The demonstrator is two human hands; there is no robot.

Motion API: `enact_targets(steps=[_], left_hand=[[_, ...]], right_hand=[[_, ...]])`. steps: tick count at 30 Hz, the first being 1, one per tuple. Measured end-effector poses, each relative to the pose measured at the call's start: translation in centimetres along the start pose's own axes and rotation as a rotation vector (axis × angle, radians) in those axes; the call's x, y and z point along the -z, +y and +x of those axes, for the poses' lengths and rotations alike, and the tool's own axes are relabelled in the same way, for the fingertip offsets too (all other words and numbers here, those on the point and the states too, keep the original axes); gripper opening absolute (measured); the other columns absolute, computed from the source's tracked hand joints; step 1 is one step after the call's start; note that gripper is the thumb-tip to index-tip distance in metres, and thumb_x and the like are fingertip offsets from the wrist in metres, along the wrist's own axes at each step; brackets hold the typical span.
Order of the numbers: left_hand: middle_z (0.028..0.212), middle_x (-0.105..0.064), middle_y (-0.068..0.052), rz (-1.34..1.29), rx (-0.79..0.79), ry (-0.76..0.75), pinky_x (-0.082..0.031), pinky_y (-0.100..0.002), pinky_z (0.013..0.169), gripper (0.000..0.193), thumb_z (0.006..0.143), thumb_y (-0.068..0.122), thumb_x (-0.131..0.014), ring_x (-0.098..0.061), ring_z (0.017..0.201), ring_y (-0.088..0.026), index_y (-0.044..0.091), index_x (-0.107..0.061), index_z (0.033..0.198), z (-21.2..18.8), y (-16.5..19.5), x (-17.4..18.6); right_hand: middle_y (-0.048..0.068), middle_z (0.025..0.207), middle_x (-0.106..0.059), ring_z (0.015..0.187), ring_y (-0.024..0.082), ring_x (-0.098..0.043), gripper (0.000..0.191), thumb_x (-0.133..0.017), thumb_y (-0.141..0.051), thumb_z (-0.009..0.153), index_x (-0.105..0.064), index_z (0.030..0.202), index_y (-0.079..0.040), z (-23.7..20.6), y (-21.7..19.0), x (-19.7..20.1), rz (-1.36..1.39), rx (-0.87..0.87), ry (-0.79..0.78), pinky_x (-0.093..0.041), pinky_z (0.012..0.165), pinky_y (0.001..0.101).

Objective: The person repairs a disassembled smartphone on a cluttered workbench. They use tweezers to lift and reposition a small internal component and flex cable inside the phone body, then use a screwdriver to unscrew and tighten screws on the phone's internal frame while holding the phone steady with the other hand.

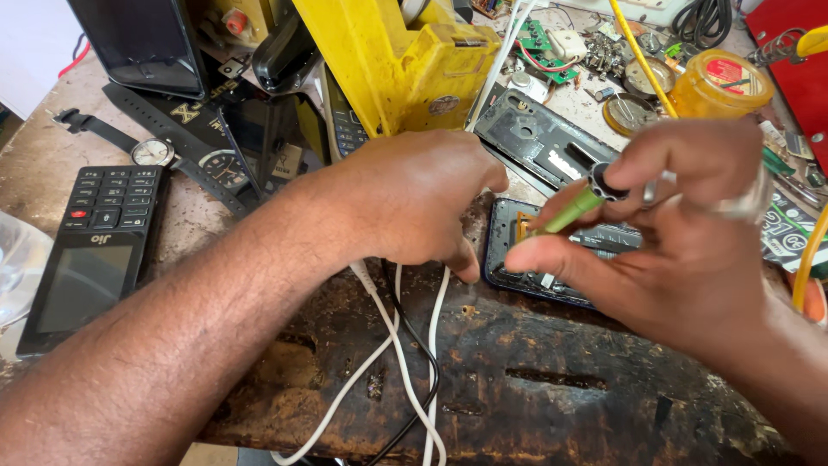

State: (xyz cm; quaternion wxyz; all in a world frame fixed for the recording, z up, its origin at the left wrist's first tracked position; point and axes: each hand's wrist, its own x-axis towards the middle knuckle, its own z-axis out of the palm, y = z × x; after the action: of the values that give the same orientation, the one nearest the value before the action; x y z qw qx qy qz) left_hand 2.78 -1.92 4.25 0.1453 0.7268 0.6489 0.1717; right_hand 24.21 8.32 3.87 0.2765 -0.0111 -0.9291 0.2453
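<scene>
My right hand grips a small green screwdriver with a black cap, its tip angled down toward an opened dark smartphone lying on the worn wooden bench. My left hand rests fist-like just left of the phone, thumb touching its edge. White and black cables run out from under that hand toward me. A removed dark back cover lies behind the phone.
A black keypad phone and wristwatches lie at the left. A yellow stand rises at the back centre. Circuit bits, a yellow jar and a red case crowd the back right. The bench edge is near me.
</scene>
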Motion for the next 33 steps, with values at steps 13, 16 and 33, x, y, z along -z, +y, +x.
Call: enact_targets(steps=[13,16,33], left_hand=[[0.117,-0.067,-0.011,0.066,-0.036,-0.015,-0.055,-0.043,0.089,0.088,0.052,0.047,-0.100,-0.067,0.109,-0.028,0.009,-0.069,0.125,-0.1,0.7,0.5],[0.115,-0.066,-0.008,0.000,0.110,-0.165,-0.055,-0.042,0.088,0.070,0.056,0.041,-0.094,-0.068,0.106,-0.026,0.017,-0.073,0.118,-0.1,0.7,0.4],[0.107,-0.070,-0.008,0.040,0.050,-0.067,-0.057,-0.045,0.080,0.080,0.051,0.045,-0.097,-0.071,0.099,-0.027,0.010,-0.072,0.118,0.0,0.9,0.6]], right_hand=[[0.008,0.122,-0.040,0.109,0.025,-0.078,0.065,-0.076,0.004,0.090,-0.023,0.126,-0.004,-0.5,-0.6,-0.9,0.155,-0.063,0.041,-0.065,0.091,0.0290],[0.005,0.124,-0.039,0.113,0.020,-0.074,0.055,-0.075,-0.002,0.091,-0.031,0.124,-0.005,-1.0,-0.2,-0.6,0.229,-0.093,0.014,-0.064,0.092,0.0241],[0.007,0.128,-0.038,0.110,0.024,-0.077,0.064,-0.070,0.008,0.089,-0.021,0.129,-0.004,-0.6,0.7,-0.7,0.245,-0.026,-0.083,-0.066,0.091,0.0334]])
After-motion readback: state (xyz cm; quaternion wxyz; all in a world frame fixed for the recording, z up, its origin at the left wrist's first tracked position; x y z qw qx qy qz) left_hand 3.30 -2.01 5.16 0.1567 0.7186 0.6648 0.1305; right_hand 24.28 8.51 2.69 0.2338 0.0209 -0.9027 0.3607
